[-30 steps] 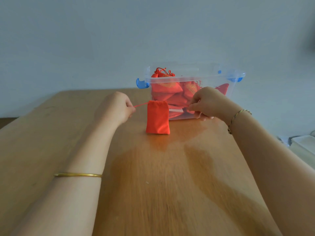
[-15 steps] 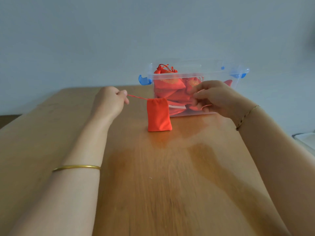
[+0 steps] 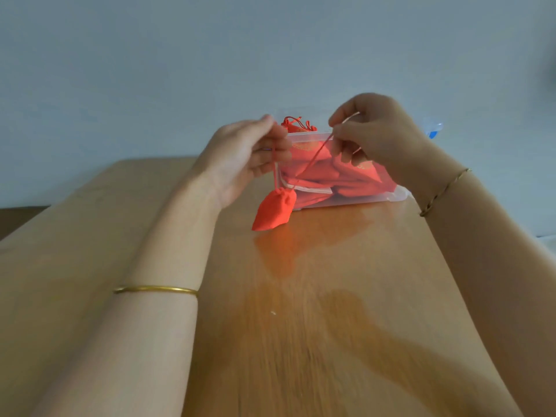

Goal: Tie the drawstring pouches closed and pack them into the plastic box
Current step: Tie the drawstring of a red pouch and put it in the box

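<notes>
Pinching a drawstring (image 3: 313, 159) end each, the left hand (image 3: 246, 158) and right hand (image 3: 373, 136) are hovering raised before the plastic box (image 3: 397, 195); the cinched red pouch (image 3: 273, 210) is hanging tilted between them, just above the table (image 3: 331, 266).

red pouch (image 3: 274, 210), clear box (image 3: 394, 196), wooden table (image 3: 301, 326)

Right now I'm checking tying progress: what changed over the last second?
The left hand and right hand rose and drew together, pulling the drawstring upward; the pouch cinched shut and now hangs tilted from it. Both still pinch the drawstring; the plastic box stayed put.
</notes>
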A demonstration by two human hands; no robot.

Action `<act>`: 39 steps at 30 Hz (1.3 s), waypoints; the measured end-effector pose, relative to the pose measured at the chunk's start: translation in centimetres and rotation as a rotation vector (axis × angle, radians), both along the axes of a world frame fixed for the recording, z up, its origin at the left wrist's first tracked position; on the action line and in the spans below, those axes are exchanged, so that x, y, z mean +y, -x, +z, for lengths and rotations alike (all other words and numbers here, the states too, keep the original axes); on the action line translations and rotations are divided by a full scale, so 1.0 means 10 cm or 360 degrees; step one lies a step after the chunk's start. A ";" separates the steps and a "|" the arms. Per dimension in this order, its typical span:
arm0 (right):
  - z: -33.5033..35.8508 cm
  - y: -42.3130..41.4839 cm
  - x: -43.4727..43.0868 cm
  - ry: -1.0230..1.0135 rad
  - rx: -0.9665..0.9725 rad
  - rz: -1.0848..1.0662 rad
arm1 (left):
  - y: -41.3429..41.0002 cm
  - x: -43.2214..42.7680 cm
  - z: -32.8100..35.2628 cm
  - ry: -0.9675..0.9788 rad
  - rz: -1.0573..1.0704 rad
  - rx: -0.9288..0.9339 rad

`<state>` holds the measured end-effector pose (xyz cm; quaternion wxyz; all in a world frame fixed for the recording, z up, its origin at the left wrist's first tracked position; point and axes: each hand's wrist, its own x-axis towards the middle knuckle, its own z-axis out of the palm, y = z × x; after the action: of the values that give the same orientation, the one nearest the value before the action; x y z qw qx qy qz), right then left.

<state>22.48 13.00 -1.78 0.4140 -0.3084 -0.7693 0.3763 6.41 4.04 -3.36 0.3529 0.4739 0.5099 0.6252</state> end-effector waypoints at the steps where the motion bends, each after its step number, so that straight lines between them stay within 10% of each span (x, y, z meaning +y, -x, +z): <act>1: 0.02 0.01 -0.04 -0.0055 0.0014 0.0031 | -0.04 0.00 0.00 0.0008 -0.0041 0.0044; 10: 0.06 0.13 -0.26 -0.0230 0.0047 0.0333 | -0.19 0.02 -0.05 -0.0006 0.0008 0.0672; 14: 0.02 0.11 -0.18 0.0214 0.0310 0.0214 | -0.18 0.02 -0.05 -0.0003 0.0003 0.0526; 35: -0.12 0.01 -0.14 0.0342 -0.0679 0.0622 | -0.10 0.06 -0.13 0.0052 0.0007 0.0109; 39: -0.21 0.09 -0.03 0.0344 -0.0281 0.0388 | -0.10 0.04 -0.10 -0.0003 -0.0105 0.0312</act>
<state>21.58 12.67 -3.85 0.2607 -0.2873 -0.7895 0.4757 7.37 4.41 -4.32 0.3213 0.5498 0.5253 0.5643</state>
